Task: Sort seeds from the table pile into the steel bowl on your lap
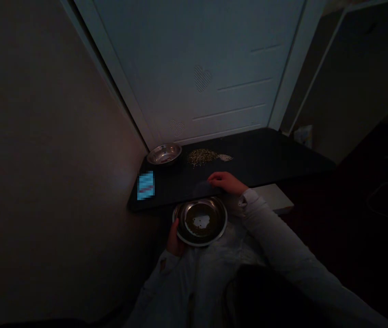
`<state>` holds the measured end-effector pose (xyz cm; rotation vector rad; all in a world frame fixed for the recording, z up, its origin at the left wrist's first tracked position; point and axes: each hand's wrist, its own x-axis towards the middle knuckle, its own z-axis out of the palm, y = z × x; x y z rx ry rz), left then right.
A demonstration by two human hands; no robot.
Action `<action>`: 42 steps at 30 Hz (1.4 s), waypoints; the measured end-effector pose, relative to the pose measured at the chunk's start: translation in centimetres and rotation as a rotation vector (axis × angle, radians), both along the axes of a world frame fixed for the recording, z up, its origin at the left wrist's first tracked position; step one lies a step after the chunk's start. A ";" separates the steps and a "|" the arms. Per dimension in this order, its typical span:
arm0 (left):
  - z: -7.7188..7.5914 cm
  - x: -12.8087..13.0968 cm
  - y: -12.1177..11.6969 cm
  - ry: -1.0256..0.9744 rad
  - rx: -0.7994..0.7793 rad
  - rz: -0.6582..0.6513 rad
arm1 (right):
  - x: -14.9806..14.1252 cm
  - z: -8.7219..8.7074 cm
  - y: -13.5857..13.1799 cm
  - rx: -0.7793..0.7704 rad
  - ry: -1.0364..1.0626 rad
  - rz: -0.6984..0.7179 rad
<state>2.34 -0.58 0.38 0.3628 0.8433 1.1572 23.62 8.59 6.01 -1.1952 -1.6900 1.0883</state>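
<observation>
My left hand (175,240) grips the left rim of a steel bowl (222,228) above my lap. Small dark grains (194,226) lie in the bowl around a bright patch at its bottom. My right hand (227,181) is over the table's near edge, just beyond the bowl, with fingers curled together. Whatever it may hold is too dark to make out. Beyond that hand, a loose pile of yellowish grains (202,156) lies on the dark table (258,157). A small whitish heap (225,157) touches the pile's right side.
A second steel bowl (164,155) stands at the table's back left corner. In front of it lies a lit, blurred screen (145,186). A white box (276,197) sits beside my right forearm. A white door (228,100) rises behind the table, and a wall (88,136) closes the left.
</observation>
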 end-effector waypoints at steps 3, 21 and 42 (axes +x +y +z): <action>0.0 0.0 0.0 -0.001 0.014 0.004 | -0.1 -0.1 0.1 0.022 -0.003 -0.035; -0.1 -0.1 0.1 0.021 0.008 0.017 | -0.1 0.1 -0.1 0.011 -0.008 -0.006; 0.2 0.1 -0.1 0.005 -0.010 -0.015 | -0.2 0.0 0.1 0.042 -0.052 0.006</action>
